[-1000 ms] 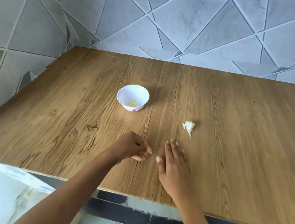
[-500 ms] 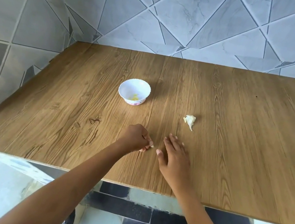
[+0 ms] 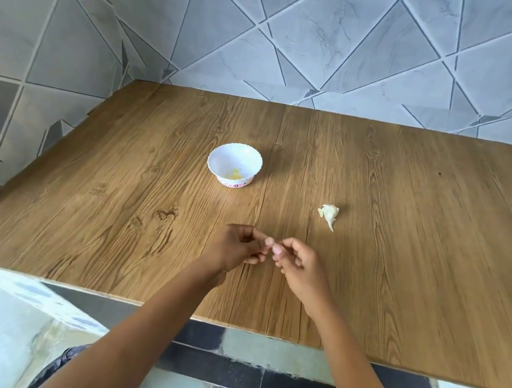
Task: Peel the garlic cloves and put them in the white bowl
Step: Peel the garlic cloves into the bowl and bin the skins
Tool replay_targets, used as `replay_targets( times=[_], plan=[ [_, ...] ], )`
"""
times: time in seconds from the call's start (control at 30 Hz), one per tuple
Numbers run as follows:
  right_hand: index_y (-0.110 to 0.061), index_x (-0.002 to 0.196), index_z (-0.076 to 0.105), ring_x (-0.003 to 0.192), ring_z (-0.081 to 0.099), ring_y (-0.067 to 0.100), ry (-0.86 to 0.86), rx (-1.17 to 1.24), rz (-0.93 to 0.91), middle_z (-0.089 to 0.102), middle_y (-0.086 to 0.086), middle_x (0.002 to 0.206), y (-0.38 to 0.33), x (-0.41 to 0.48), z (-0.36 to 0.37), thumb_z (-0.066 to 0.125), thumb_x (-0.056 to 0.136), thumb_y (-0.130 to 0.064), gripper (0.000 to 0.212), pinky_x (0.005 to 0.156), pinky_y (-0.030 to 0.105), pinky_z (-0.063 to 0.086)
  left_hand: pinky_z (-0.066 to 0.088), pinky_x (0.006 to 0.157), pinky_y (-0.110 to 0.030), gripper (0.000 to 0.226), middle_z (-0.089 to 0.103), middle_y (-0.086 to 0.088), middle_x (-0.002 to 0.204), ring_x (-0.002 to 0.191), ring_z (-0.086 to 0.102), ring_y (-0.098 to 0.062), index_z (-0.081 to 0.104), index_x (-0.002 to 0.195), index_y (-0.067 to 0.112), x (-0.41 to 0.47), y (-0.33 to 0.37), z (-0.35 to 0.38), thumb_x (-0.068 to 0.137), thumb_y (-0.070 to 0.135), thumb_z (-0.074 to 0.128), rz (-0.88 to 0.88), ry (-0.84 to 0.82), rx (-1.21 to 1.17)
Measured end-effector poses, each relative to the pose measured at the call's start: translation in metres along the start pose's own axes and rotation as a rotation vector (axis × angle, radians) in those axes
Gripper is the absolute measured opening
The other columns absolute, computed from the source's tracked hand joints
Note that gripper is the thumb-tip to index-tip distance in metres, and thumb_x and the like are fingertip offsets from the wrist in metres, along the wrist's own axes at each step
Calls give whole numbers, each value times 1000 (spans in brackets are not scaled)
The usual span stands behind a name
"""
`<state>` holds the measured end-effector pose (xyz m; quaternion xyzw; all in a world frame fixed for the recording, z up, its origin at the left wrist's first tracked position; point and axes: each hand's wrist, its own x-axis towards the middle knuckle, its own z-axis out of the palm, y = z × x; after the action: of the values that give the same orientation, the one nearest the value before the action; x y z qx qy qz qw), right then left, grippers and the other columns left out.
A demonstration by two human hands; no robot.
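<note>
The white bowl [image 3: 220, 155] stands on the wooden table [image 3: 404, 269], with a few pale yellow peeled cloves [image 3: 235, 174] at its bottom. To its right lies a whitish piece of garlic with papery skin [image 3: 328, 213]. Nearer to me, my left hand [image 3: 236, 247] and my right hand [image 3: 300, 263] meet fingertip to fingertip just above the table. Both have curled fingers that pinch something small between them. The fingers hide most of it, so I take it for a garlic clove.
A grey tiled wall runs behind the table and along its left side. The table's front edge [image 3: 226, 321] is close under my forearms, with a tiled floor below it.
My right hand has lifted off the table, curled its fingers and come to my left hand's fingertips. My view has risen a little.
</note>
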<state>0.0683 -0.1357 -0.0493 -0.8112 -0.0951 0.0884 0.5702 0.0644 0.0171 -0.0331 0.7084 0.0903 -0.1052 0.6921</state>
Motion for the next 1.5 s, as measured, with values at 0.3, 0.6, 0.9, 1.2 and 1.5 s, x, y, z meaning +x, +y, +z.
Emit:
replay_targets(
  times=[0.3,0.6,0.9,1.2,1.5],
  plan=[
    [-8,79,59,60,46,9,-158,614,513,51,1,67,-15,4,1,45,98,-7,24,56,18,42,51,72,-31,9,67,-6,77,73,61,-17,66,80,13,3,-7,-4,88,8,65,328,14,292],
    [-6,89,67,66,61,8,131,329,241,67,3,75,-4,-5,2,60,90,-7,8,61,15,51,50,62,-23,17,64,0,73,62,58,-10,69,93,1,9,-7,-13,94,3,52,163,39,501],
    [-7,88,65,71,60,9,36,-15,115,66,2,78,-1,-3,3,59,92,-16,12,69,25,51,57,71,-26,6,72,-10,82,71,66,-15,74,87,17,8,5,-5,82,14,72,195,-64,376],
    [-5,77,49,54,39,10,297,-497,-325,47,-1,69,6,-3,12,50,78,14,19,48,12,24,49,53,-20,16,63,2,59,54,60,-9,66,73,11,0,2,0,88,18,67,123,-1,282],
    [-7,83,58,61,51,7,128,-203,-91,59,-1,72,-1,0,9,53,92,-5,11,56,12,39,50,56,-14,9,65,-1,66,58,62,-6,66,81,7,-1,-2,-6,88,11,63,-103,-84,-102]
  ],
)
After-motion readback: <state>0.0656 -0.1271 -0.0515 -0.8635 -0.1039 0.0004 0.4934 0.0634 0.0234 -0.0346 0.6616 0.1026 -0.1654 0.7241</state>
